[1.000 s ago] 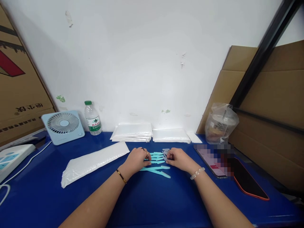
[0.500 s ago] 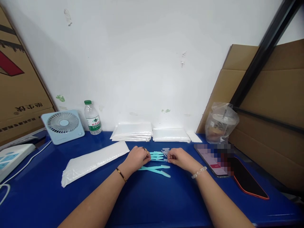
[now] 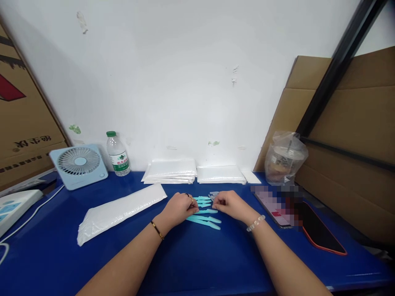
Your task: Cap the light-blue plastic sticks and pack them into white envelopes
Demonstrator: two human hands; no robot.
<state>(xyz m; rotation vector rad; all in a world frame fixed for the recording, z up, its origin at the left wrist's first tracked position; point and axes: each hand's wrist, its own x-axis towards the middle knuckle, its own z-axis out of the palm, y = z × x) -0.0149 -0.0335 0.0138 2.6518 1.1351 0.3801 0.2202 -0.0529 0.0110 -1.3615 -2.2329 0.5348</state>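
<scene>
Slim turquoise eyebrow razors lie on the blue table in front of me. My left hand is closed, its thumb and fingertips pinched on the handle end of one turquoise razor, whose other end points right. Just beyond it lie several more razors, partly hidden by my left fingers. My right hand is closed in a pinch, beside small clear plastic pieces at the razors' right ends. Whatever its fingertips hold is too small to make out.
White padded mailers and a smaller stack rest against the wall. A long white packet lies left. Behind it stand a fan and water bottle. Two phones and a bagged cup are right.
One razor has come towards me from the far group, held at its left end by my left hand. My right hand has moved slightly left. The view has shifted a little.
</scene>
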